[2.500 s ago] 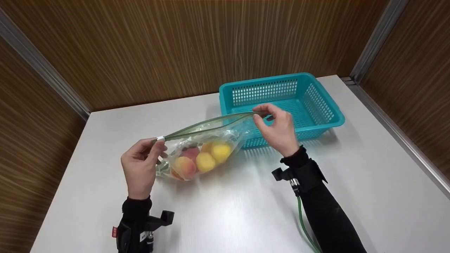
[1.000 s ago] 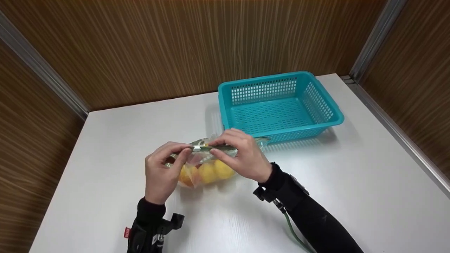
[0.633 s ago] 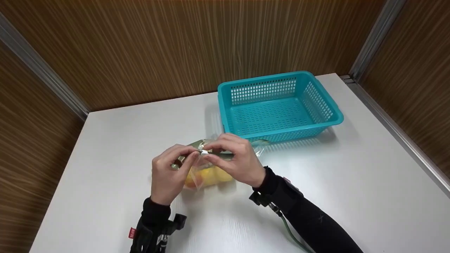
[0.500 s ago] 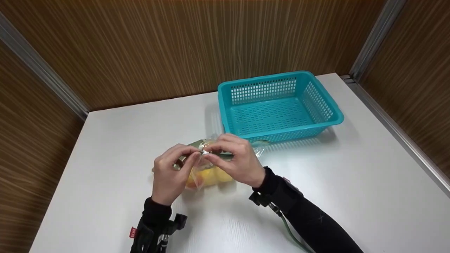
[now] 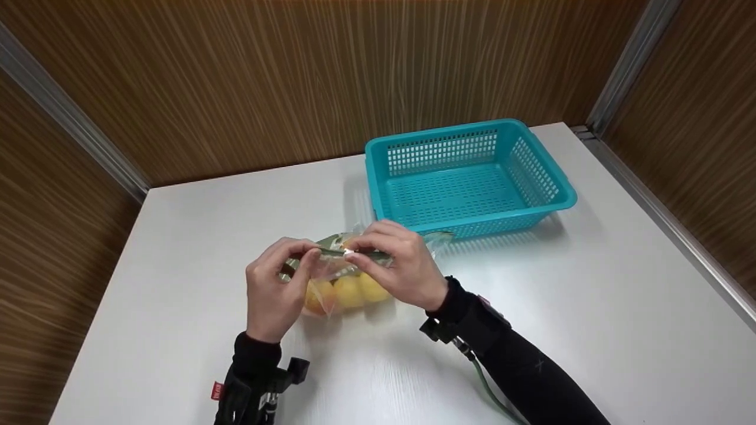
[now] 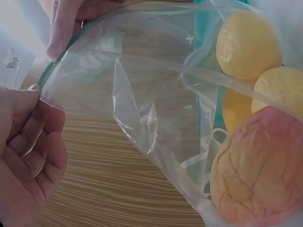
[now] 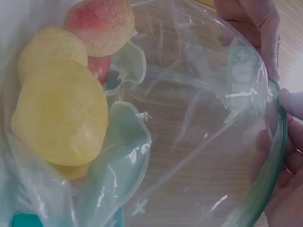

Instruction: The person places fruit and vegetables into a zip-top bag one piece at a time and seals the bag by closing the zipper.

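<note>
Before me is a clear slider zip bag (image 6: 156,94) with a green zip strip (image 7: 282,125) along its mouth. Round fruit fill its lower part: a pinkish peach (image 6: 260,175) and several yellow fruit (image 5: 348,291). My left hand (image 5: 274,289) pinches the strip near one end between thumb and fingers. Close to its right, my right hand (image 5: 407,268) pinches the strip at the small white slider (image 5: 349,252), partly covered by the fingertips. In the right wrist view a yellow fruit (image 7: 61,113) hides part of the others. My right hand hides some of the bag's top.
A turquoise perforated basket (image 5: 502,223) stands behind the bag, toward the right, with nothing in it. The white table (image 5: 236,206) meets wood-grain panels (image 5: 266,88) at the back and sides. A green cable (image 5: 490,386) trails from my right wrist.
My hands have come together from the two ends of the bag's mouth, the right one moving left along the strip. Within the last half second my left hand has shifted slightly left, away from the slider.
</note>
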`<action>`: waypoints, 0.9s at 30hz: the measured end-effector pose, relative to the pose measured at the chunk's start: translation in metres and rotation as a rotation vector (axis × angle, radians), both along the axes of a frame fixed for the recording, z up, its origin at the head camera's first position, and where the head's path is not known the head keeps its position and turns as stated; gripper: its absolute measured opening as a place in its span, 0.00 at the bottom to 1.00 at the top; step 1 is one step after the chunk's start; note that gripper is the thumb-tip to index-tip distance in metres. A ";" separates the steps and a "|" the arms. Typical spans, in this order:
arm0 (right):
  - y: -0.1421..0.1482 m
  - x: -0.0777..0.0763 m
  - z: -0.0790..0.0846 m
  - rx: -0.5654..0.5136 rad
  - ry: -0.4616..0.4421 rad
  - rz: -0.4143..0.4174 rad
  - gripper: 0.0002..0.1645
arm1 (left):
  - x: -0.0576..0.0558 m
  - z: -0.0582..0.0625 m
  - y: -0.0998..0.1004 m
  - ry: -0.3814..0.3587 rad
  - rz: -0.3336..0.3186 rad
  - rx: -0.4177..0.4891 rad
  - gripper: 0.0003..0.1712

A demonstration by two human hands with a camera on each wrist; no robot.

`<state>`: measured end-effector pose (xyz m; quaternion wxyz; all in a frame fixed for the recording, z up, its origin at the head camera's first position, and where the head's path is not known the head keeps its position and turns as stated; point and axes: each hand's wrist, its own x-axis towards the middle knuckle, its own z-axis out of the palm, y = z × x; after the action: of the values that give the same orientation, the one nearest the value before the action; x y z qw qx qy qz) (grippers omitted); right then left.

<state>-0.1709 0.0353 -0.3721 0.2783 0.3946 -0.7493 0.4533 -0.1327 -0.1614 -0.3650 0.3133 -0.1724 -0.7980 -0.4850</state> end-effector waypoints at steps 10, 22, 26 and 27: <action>0.001 -0.003 0.001 -0.020 -0.001 0.010 0.08 | -0.001 0.004 -0.010 -0.013 0.055 0.045 0.02; 0.004 -0.004 0.002 0.023 0.003 -0.023 0.10 | 0.009 0.027 -0.010 -0.007 0.098 0.082 0.02; 0.005 -0.005 0.002 0.026 0.007 -0.029 0.10 | 0.003 0.018 -0.016 -0.014 0.121 0.100 0.02; 0.006 -0.006 0.002 0.028 0.006 -0.032 0.10 | 0.000 0.015 -0.019 -0.015 0.124 0.105 0.02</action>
<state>-0.1766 0.0411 -0.3703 0.2820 0.3878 -0.7609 0.4371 -0.1323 -0.1800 -0.3497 0.3453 -0.1022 -0.7830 -0.5072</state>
